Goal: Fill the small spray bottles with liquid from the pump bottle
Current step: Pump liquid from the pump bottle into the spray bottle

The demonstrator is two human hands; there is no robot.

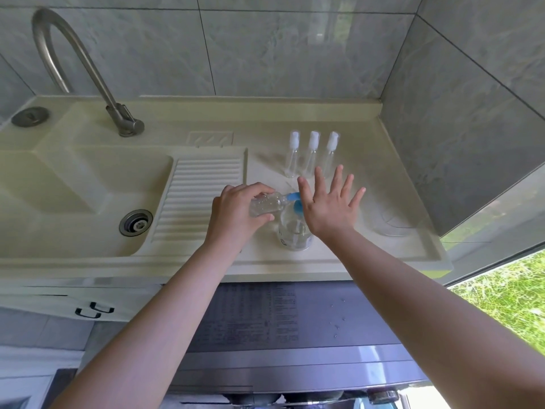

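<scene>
A clear pump bottle (pixel 295 231) with a blue pump head (pixel 297 205) stands on the cream counter (pixel 265 258). My right hand (pixel 327 202) lies flat on the pump head, fingers spread. My left hand (pixel 236 211) grips a small clear bottle (pixel 267 203), tilted on its side, its open mouth held at the blue nozzle. Three small spray bottles (pixel 311 153) with white caps stand upright in a row behind the hands.
A sink basin (pixel 73 199) with a drain and a ribbed washboard (pixel 197 199) lies to the left, under a curved metal tap (pixel 88 72). A clear dish (pixel 395 222) sits at the right. Tiled walls close the back and right.
</scene>
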